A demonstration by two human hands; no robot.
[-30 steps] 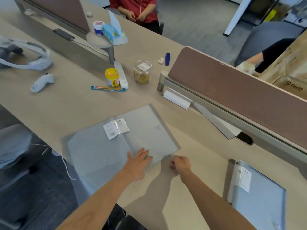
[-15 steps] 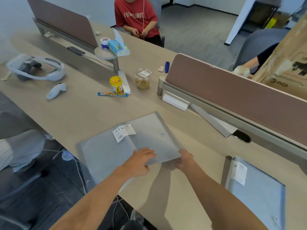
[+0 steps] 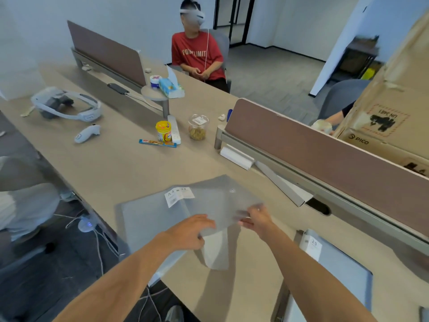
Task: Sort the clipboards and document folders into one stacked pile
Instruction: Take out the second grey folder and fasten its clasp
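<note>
Two translucent grey document folders lie overlapped on the desk in front of me. The upper folder (image 3: 220, 201) has a snap button, and its near right corner is lifted off the desk. My right hand (image 3: 256, 217) pinches that corner. My left hand (image 3: 188, 231) rests on the folder's near edge with its fingers curled at the rim. The lower folder (image 3: 144, 219) carries a white A4 label and hangs over the desk's front edge. A third, blue-grey folder (image 3: 336, 263) with a white label lies at the lower right.
A brown divider panel (image 3: 325, 147) runs along the right. Behind the folders stand a yellow tub (image 3: 163, 133), a clear jar (image 3: 197, 130) and a snack bar (image 3: 156, 142). A headset (image 3: 67, 105) and controller (image 3: 87, 133) lie far left. A person in red sits opposite.
My right hand has closed on the upper folder's near right corner and raised it off the desk. My left hand slid to the near edge. The camera tilted up.
</note>
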